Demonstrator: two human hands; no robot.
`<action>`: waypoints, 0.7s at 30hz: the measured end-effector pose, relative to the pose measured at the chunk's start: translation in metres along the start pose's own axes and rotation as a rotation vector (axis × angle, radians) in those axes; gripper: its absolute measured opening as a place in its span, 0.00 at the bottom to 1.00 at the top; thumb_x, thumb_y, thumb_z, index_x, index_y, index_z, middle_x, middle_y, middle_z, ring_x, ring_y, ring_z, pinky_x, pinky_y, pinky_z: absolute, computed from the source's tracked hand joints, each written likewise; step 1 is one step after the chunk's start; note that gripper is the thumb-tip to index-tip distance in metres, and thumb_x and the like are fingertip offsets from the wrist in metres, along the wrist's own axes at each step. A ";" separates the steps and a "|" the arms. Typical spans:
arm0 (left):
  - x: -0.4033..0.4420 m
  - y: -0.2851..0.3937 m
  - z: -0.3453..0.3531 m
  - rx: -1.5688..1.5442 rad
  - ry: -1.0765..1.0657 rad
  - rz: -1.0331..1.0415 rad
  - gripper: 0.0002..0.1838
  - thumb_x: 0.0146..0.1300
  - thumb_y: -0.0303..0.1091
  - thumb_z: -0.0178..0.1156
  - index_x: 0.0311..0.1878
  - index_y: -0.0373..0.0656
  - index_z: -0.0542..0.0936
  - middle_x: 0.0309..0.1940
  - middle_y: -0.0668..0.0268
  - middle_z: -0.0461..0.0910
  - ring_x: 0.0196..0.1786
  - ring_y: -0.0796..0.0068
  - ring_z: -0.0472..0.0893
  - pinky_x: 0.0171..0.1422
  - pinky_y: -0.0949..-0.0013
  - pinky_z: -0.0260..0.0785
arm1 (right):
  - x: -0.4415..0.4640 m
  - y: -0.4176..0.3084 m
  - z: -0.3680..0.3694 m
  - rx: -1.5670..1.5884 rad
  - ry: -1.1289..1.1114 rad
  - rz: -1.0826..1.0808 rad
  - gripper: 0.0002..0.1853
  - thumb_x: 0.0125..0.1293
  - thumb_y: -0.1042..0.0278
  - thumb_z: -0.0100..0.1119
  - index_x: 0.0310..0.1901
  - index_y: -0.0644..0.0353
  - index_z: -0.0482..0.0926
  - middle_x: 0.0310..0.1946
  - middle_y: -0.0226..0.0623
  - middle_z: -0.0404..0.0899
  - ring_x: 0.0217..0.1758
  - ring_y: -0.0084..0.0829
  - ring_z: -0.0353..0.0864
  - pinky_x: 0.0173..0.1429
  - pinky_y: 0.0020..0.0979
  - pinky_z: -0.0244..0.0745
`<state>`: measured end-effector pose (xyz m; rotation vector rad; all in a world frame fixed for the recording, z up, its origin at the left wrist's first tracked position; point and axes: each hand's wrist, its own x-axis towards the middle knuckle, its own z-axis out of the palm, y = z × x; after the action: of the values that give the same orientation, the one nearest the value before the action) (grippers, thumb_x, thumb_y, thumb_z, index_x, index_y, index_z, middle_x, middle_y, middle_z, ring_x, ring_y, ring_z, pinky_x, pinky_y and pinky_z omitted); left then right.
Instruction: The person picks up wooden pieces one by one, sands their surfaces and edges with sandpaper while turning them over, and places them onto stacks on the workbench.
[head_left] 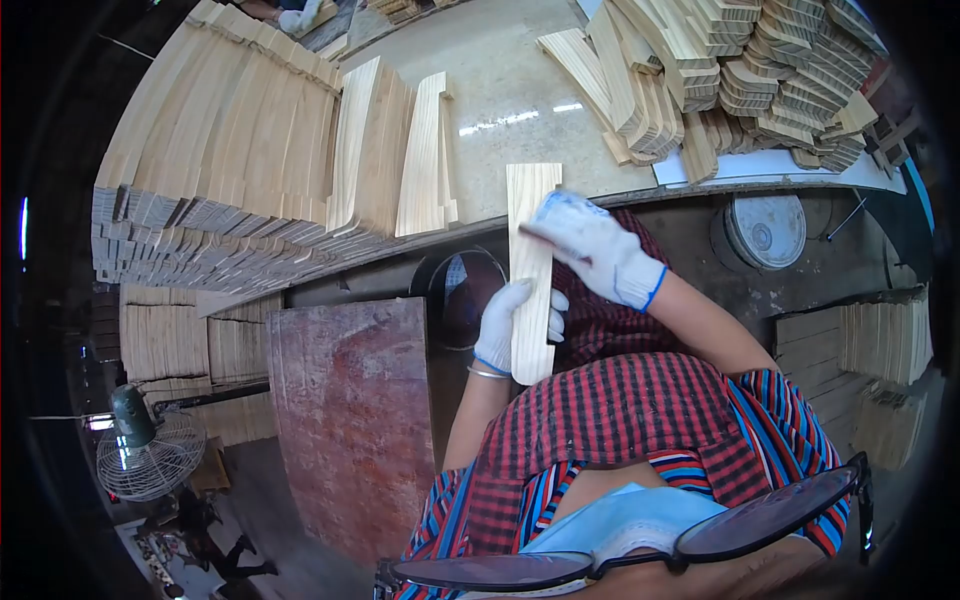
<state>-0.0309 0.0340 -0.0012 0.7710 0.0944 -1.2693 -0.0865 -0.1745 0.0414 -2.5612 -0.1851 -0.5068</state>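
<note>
Wooden piece [532, 268] is up in the person's two hands, between the table edge and the checked apron [620, 400]. It is long and pale, with a round low end and a flat top end. I cannot tell if the top end leans on the table [490, 95].

The left hand [500, 325], in a white glove, grips the low part, with fingers around both sides. The right hand [595, 245], gloved too, is bent over the upper part. It seems to pinch something thin with a dark edge [538, 236] flat on the wood. The fingers are blurry, so I cannot tell what that is.

My guess is that work on this one is partway, since both hands are busy on it. Its face looks clean, but I cannot tell how much is done.

On the table's left is a long row of wood [230, 110]. Just beside it, a small bunch [372, 150] and a thin bunch [427, 155] stand with gaps between. On the right is a big, messy pile [760, 60]. One side may be done and the other left to do, but I cannot tell which. There is lots of wood either way.
</note>
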 end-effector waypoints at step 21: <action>-0.010 0.045 0.072 2.141 0.304 1.278 0.29 0.50 0.35 0.65 0.56 0.35 0.73 0.51 0.51 0.77 0.58 0.48 0.74 0.62 0.53 0.67 | 0.023 0.021 0.005 -0.452 -0.155 0.303 0.25 0.65 0.61 0.52 0.64 0.51 0.69 0.45 0.41 0.81 0.48 0.42 0.80 0.47 0.42 0.76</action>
<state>-0.0191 0.0053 0.0792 2.1932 -1.4952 0.5050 -0.0595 -0.1889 0.0367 -2.9946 0.2954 -0.2532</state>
